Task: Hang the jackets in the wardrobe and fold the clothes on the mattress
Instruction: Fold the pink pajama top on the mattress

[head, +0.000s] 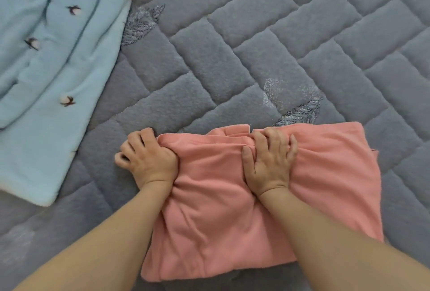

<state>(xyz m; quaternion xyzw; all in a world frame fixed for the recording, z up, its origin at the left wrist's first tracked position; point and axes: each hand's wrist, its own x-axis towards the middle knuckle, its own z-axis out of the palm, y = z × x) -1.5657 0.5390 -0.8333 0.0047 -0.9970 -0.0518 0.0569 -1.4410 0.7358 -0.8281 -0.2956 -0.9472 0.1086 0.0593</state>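
A salmon-pink garment (321, 188) lies folded in a rough rectangle on the grey quilted mattress (256, 41), just in front of me. My left hand (149, 158) grips its far left corner with curled fingers. My right hand (270, 162) rests on the garment's far edge near the middle, fingers bent over the bunched fabric there. The cloth is wrinkled between the two hands.
A light blue fleecy garment (46, 62) with small dark bird-like prints lies spread out at the far left of the mattress. Embroidered leaf patches mark the quilting. Bare mattress stretches to the right and beyond the pink garment.
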